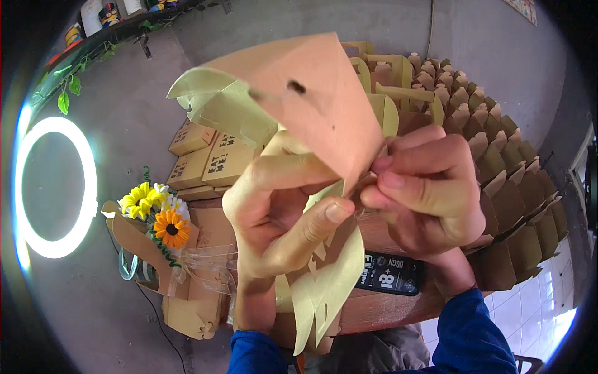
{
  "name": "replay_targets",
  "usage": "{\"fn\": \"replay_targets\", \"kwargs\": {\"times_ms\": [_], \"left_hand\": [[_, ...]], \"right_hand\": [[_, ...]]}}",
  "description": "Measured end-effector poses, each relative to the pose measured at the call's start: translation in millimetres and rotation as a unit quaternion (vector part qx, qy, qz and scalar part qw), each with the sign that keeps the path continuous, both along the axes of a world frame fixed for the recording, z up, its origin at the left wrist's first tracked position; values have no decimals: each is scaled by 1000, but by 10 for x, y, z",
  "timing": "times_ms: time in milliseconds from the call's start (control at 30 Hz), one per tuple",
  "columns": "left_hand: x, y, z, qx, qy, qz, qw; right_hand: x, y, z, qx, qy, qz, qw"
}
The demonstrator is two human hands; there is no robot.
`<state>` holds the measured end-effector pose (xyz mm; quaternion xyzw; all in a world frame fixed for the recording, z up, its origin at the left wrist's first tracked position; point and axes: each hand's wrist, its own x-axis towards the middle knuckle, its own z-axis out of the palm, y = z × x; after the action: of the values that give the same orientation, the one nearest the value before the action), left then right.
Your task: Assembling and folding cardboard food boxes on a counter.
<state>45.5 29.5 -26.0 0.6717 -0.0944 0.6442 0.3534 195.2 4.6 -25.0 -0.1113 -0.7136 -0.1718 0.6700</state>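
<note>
The left hand pinches a brown carton; the right hand pinches its right edge. 1 probable phone lies near.

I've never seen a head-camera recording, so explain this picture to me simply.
There is no machine: these are a person's bare hands, seen from a wide camera on their head, which bends straight edges. The left hand holds a partly folded cardboard box; the right hand's fingertips are at its corner, though whether they pinch it is unclear. On the wooden table lies what looks like a black phone. Around them are closed cardboard boxes, open cartons and flowers.
</note>
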Motion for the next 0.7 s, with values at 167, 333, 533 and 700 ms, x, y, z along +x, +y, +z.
{"fn": "replay_targets", "kwargs": {"times_ms": [167, 333, 533, 700], "left_hand": [[-32, -17, 7, -34, -9, -55, 998], [-145, 8, -28, -52, 13, -10, 999], [-94, -4, -32, -75, 9, 10, 997], [-127, 83, -90, -74, 40, 8, 996]], "right_hand": [[4, -35, 18, -19, -10, -10, 1000], [-27, -17, 5, -21, -21, -10, 1000], [0, -78, 93, -24, -16, -40, 999], [42, -113, 56, -81, -34, -44, 995]]}}
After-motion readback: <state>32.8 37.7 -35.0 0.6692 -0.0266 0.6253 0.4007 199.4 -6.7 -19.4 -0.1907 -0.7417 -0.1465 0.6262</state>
